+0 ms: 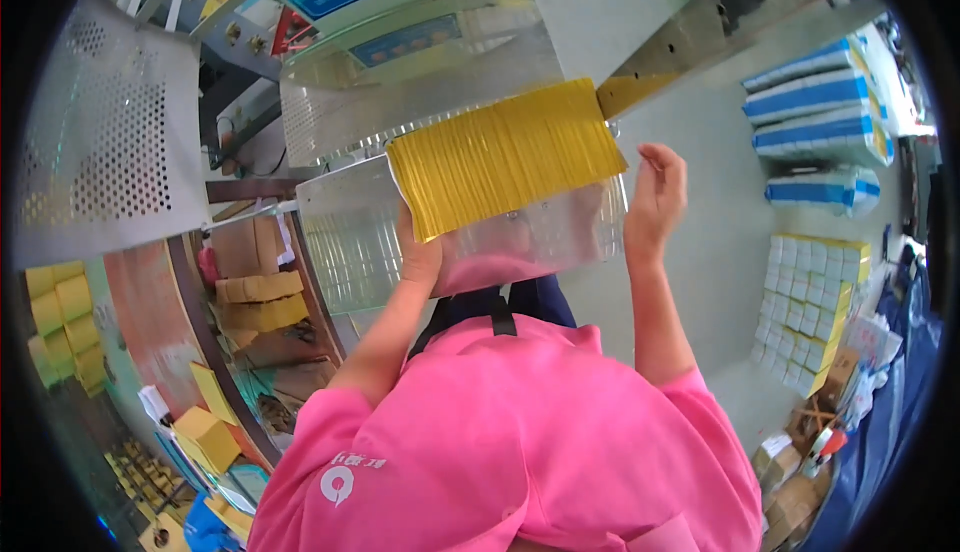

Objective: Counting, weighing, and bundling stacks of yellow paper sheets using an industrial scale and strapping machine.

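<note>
A long stack of thin yellow paper pieces (510, 157) lies slantwise on a shiny metal tray (530, 242) in front of me, its many edges showing as fine lines. My left hand (420, 257) is at the stack's lower left end, gripping it from below. The stack hides most of that hand's fingers. My right hand (657, 197) is raised just past the right end, apart from the stack. Its fingers are loosely bent, and nothing shows in them.
A perforated metal panel (110, 132) stands at the left, and a slanted metal beam (710, 32) at the upper right. Blue-and-white wrapped bundles (815, 102) and stacked yellow-white blocks (810, 307) are on the right. Cardboard (260, 297) fills a shelf at the left.
</note>
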Tool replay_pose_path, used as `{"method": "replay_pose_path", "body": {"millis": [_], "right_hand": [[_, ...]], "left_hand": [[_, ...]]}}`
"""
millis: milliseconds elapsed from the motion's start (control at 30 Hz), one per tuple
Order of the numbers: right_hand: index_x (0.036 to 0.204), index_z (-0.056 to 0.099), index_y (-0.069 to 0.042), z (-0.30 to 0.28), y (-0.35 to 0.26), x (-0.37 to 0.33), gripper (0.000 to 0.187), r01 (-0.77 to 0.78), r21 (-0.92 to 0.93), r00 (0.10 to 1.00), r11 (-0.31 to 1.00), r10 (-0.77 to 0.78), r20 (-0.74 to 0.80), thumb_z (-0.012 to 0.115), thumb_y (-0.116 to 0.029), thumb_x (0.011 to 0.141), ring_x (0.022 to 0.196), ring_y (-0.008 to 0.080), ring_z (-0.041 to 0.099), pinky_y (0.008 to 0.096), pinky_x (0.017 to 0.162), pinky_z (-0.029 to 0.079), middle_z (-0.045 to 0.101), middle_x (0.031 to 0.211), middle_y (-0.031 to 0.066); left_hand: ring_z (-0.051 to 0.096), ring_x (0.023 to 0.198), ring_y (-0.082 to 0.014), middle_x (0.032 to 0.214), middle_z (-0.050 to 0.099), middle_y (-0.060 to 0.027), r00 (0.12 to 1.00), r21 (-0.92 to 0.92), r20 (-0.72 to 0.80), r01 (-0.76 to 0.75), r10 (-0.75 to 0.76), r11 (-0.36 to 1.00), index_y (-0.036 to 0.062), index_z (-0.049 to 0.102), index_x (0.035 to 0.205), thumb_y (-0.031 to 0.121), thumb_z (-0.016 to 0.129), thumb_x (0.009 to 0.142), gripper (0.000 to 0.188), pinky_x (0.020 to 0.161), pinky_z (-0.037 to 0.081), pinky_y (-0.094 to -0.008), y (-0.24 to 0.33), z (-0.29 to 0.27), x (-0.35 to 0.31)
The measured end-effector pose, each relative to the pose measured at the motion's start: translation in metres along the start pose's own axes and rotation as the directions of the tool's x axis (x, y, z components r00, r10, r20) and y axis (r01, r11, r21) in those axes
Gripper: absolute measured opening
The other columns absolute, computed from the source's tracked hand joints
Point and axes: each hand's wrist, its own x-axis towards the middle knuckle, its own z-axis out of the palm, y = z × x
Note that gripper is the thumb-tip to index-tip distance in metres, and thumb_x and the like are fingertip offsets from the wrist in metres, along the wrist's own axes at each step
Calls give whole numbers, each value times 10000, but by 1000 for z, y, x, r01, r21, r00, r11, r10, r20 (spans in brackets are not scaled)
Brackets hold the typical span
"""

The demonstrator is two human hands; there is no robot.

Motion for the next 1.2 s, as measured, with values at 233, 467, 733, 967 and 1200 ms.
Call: {"method": "replay_pose_path", "body": {"millis": [233, 467, 733, 967, 1200], "right_hand": [[1424, 426, -50, 32, -130, 10, 601, 664, -11, 584, 748, -509, 633, 591, -280, 894, 1428, 337, 303, 476, 1166, 218, 391, 1500, 151], [1467, 378, -87, 63, -123, 14, 731, 769, -170, 476, 616, -375, 795, 624, -415, 862, 1446, 259, 274, 506, 1176, 166, 354, 1539, 75], [1436, 409, -80, 97, -119, -3, 677, 796, -73, 358, 602, -369, 858, 599, -416, 880, 1429, 256, 299, 509, 1176, 173, 382, 1509, 78], [1329, 497, -71, 137, -133, -3, 501, 726, 88, 432, 682, -552, 714, 574, -336, 912, 1370, 298, 388, 535, 1128, 263, 510, 1378, 124], [1128, 652, -29, 176, -133, 14, 347, 561, 113, 258, 820, -303, 918, 513, -274, 925, 1056, 377, 606, 455, 969, 439, 670, 1071, 199]], "left_hand": [[590, 973, -139, 1091, 630, -31, 987, -317, 39, 161, -157, 935, 51, 497, 1329, 246, 503, 1011, 373, 834, 488, -281, 11, -14, -4], [601, 1030, -169, 1177, 627, -65, 997, -195, 75, 26, -11, 980, 37, 472, 1369, 230, 432, 1031, 391, 883, 483, -301, 9, -19, -2], [538, 1215, -222, 1326, 562, -152, 998, -205, 57, 8, 4, 979, 36, 425, 1422, 233, 411, 1039, 431, 1014, 410, -320, 12, -17, 9], [523, 1236, -210, 1319, 567, -133, 994, -252, 105, 61, -35, 966, 26, 420, 1428, 177, 445, 1017, 439, 1030, 397, -315, 24, -23, 8], [440, 1282, -159, 1425, 442, -86, 958, -313, 287, 78, 16, 947, 48, 288, 1494, 169, 634, 896, 701, 1052, 394, -314, 47, -50, 8]]}}
